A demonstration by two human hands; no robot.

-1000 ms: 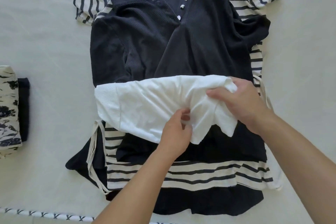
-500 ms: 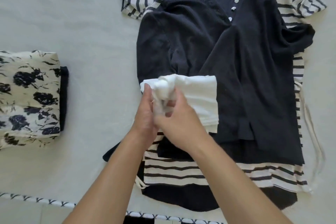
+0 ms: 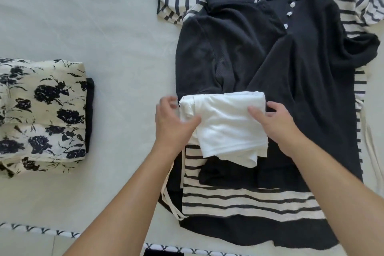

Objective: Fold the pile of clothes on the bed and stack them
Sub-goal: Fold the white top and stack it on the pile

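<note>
Between the two hands sits a small white cloth (image 3: 226, 124), folded into a thick square. The left hand (image 3: 173, 124) holds its left side: the thumb lies on top of the cloth, and the other fingers curl round the far left edge, though that part is blurry and I may be wrong about how tight they are. The right hand (image 3: 278, 127) holds the right side, with the thumb on top and the fingers wrapped over the right edge.

Under both hands lies the pile of clothes (image 3: 270, 199) on the pale bed (image 3: 104, 16). Just past the fingers is a black shirt with white buttons (image 3: 295, 64), spread flat. Under it is a striped top (image 3: 239, 203), cream with dark lines, which sticks out near the wrists and also far past the fingers. A thin cream strap (image 3: 168, 197) from the pile hangs beside the left arm.

Well off to the left of the left hand is a folded stack (image 3: 41, 114). Its top piece is cream with black flowers, and a dark piece peeks out from under its right edge.
</note>
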